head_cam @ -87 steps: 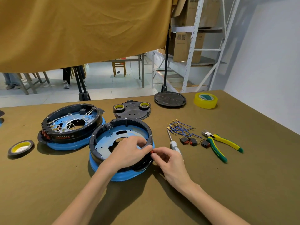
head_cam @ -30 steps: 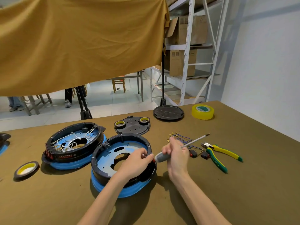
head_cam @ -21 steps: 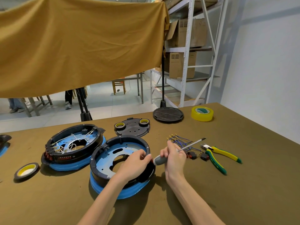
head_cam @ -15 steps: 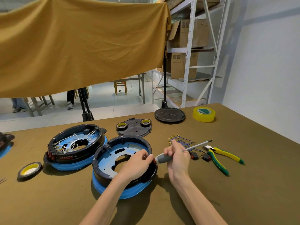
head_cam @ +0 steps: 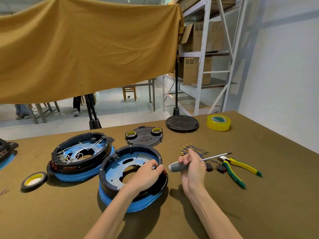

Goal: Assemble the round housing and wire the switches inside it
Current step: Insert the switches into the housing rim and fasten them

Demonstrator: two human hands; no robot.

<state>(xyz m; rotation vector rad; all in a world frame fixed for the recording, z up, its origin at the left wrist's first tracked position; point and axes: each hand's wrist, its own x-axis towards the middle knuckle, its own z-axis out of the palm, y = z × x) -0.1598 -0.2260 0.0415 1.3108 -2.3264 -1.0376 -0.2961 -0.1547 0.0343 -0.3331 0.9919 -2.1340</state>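
Note:
A round black housing (head_cam: 110, 176) with a blue base and blue inner plate sits in front of me. My left hand (head_cam: 146, 175) grips its right rim, beside a small red switch (head_cam: 164, 171) set in the wall. My right hand (head_cam: 191, 168) holds a grey-handled screwdriver (head_cam: 179, 166) just right of the housing, handle end near the switch, shaft pointing right and away. Blue wires with brass terminals (head_cam: 195, 150) and loose black switches (head_cam: 221, 168) lie beyond that hand.
A second housing (head_cam: 81, 152) with white wiring stands at the left. Behind are a black cover plate (head_cam: 145, 138) with two tape rolls, a round lid (head_cam: 182, 123) and yellow tape (head_cam: 218, 122). Green-yellow pliers (head_cam: 236, 171) lie right; another tape roll (head_cam: 34, 179) lies left.
My right hand picked the screwdriver up from the table and now holds it beside the housing's rim. My left hand stays on the rim. The camera has tilted upward.

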